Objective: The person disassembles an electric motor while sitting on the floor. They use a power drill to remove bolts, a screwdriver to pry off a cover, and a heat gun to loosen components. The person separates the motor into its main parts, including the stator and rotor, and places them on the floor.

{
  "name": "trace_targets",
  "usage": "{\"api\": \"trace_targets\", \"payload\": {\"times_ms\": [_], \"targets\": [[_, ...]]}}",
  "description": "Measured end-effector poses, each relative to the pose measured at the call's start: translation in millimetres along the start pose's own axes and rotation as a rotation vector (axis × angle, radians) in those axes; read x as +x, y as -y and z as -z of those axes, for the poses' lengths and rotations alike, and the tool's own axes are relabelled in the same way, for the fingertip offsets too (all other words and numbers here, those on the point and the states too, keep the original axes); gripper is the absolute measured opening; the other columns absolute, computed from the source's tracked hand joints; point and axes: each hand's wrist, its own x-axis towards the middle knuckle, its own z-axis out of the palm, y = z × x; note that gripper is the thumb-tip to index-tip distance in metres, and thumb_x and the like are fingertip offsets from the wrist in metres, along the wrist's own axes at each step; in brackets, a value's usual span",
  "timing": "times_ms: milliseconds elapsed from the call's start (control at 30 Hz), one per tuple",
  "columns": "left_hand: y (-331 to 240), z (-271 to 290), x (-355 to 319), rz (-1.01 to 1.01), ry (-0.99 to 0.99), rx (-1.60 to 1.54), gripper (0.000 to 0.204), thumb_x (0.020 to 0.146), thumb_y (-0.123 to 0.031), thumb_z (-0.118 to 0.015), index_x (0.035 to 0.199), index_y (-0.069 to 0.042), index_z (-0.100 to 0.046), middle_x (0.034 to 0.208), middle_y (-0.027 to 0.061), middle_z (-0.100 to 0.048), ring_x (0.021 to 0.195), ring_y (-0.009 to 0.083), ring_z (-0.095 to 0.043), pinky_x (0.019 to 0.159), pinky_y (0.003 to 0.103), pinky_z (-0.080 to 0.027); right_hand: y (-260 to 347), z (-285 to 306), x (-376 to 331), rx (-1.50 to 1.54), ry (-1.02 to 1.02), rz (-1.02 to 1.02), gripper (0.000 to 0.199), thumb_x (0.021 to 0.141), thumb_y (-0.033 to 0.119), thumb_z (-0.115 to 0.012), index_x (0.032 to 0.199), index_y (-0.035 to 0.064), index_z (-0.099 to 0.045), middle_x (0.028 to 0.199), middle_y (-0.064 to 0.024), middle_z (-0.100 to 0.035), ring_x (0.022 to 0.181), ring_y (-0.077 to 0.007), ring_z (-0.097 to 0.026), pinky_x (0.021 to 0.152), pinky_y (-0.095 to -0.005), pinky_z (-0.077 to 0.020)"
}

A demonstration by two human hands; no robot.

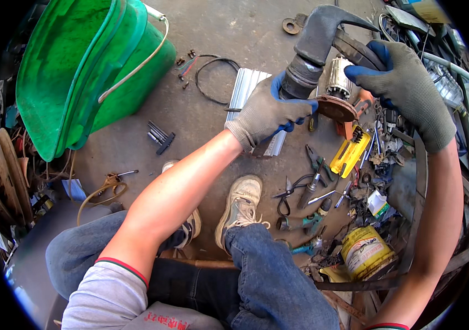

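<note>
Your left hand (270,113), in a grey glove with blue fingertips, is wrapped tight around the handle of a hammer (314,47), whose grey head rises just above your knuckles and points toward your right hand. Your right hand (405,88), gloved the same way, is curled around the top of a motor rotor (338,82), fingers closed on its upper end; the rotor's silver core and rusty round plate (336,108) sit between your two hands, with the hammer handle touching or just beside the core.

Just behind your left hand a ribbed aluminium bar (245,91) lies on the concrete floor (218,33), partly hidden by your wrist. Beyond it is a loop of black cable (212,82). Well to the left of your left hand stands a green plastic bucket (91,71) with a wire handle, and between it and your forearm lies a set of dark hex keys (160,136).

Below your right hand are a yellow tool holder (350,151), pliers (317,165), scissors (287,195) and screwdrivers. Nearer your right elbow is a yellow tin can (366,253). Your shoes (240,206) rest below your left forearm.
</note>
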Motion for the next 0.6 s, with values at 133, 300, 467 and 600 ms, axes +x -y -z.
{"api": "trace_targets", "payload": {"times_ms": [133, 300, 467, 600], "targets": [[-5.7, 1.9, 3.6, -0.026, 0.006, -0.020, 0.029, 0.081, -0.023, -0.079, 0.094, -0.005, -0.061, 0.071, 0.0021, -0.062, 0.059, 0.0069, -0.057, 0.049, 0.021, -0.045, -9.4, 4.9, -3.8, 0.020, -0.355, 0.251, 0.047, 0.080, 0.037, -0.079, 0.104, -0.0024, -0.069, 0.079, -0.0113, -0.068, 0.069, -0.0145, -0.065, 0.061, -0.0307, -0.0542], [-10.0, 3.9, 5.2, -0.009, -0.023, -0.043, 0.026, 0.081, -0.020, -0.078, 0.094, -0.005, -0.061, 0.071, 0.0027, -0.062, 0.058, 0.0070, -0.056, 0.048, 0.021, -0.044, -67.4, 48.5, 18.7, 0.256, -0.485, 0.348, 0.056, 0.088, 0.041, -0.072, 0.125, 0.0013, -0.060, 0.101, -0.0096, -0.067, 0.091, -0.0169, -0.067, 0.073, -0.0318, -0.0572], [-7.2, 5.8, 2.0, -0.031, -0.021, -0.060, 0.025, 0.081, -0.019, -0.077, 0.094, -0.005, -0.061, 0.072, 0.0025, -0.062, 0.058, 0.0071, -0.055, 0.048, 0.022, -0.044, -33.6, 17.4, 2.5, 0.305, -0.447, 0.149, 0.056, 0.086, 0.042, -0.074, 0.122, 0.0008, -0.063, 0.091, -0.0085, -0.070, 0.075, -0.0150, -0.066, 0.068, -0.0301, -0.0569], [-4.0, 1.6, 1.4, -0.021, -0.030, -0.026, 0.025, 0.082, -0.020, -0.077, 0.094, -0.005, -0.062, 0.071, 0.0023, -0.062, 0.057, 0.0067, -0.055, 0.049, 0.022, -0.044, -4.3, -2.4, -2.9, -0.021, -0.085, 0.100, 0.060, 0.079, 0.039, -0.079, 0.121, -0.0015, -0.063, 0.099, -0.0113, -0.068, 0.087, -0.0187, -0.067, 0.078, -0.0320, -0.0547]]}}
